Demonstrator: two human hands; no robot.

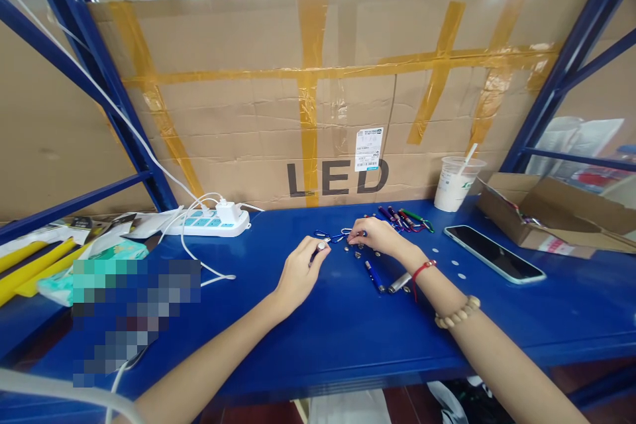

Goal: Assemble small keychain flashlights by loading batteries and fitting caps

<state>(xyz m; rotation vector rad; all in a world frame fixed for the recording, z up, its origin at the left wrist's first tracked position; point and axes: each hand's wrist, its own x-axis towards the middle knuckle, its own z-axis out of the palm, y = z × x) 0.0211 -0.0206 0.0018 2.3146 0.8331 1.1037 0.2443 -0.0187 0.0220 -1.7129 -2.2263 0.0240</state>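
My left hand (299,269) is closed around a small dark tube with a pale round end (320,246), which points up and to the right. Just right of it, the fingers of my right hand (377,236) are pinched by a small blue piece (362,234); most of what they grip is hidden. A blue carabiner (322,235) lies between the hands. Several small round button cells (358,255) are scattered below my right hand. Nearer to me lie a slim blue metal tube (374,276) and a silver tube (399,283), close to my right wrist.
Behind my right hand lie several coloured tubes with carabiners (405,218). A phone (494,253), a drink cup (454,185) and an open cardboard box (551,212) stand right. At left are a power strip (213,224) with white cables and a green packet (99,265).
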